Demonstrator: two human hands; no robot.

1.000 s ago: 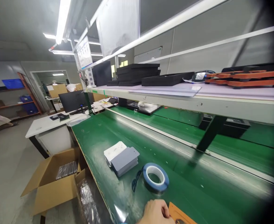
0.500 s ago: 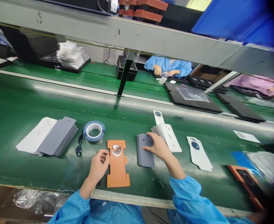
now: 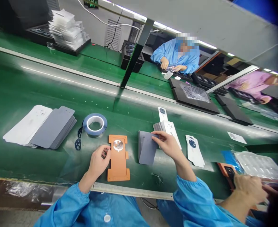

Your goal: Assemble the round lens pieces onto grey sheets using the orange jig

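Note:
An orange fixture (image 3: 118, 162) with a round metallic disc (image 3: 118, 145) near its top lies in front of me. My left hand (image 3: 100, 159) rests at its left edge, fingers curled with the tips together; what they hold, if anything, is hidden. To the right is a small stack of grey sheets (image 3: 141, 142). My right hand (image 3: 168, 143) pinches the top grey sheet (image 3: 148, 149) by its upper right corner, and that sheet is turned askew on the stack. Behind my right hand lie white sheets (image 3: 173, 129) with small holes.
A blue tape roll (image 3: 95, 125) and dark cutouts (image 3: 78, 144) lie left. Farther left are grey (image 3: 53, 127) and white sheet stacks (image 3: 27, 126). A white piece (image 3: 194, 153) lies right, near another person's hand (image 3: 249, 189). A post (image 3: 134, 60) stands behind.
My right hand has pulled the top grey sheet askew from the neat stack. My left hand stays by the fixture. Another person's hands have appeared at the right. The view has tilted.

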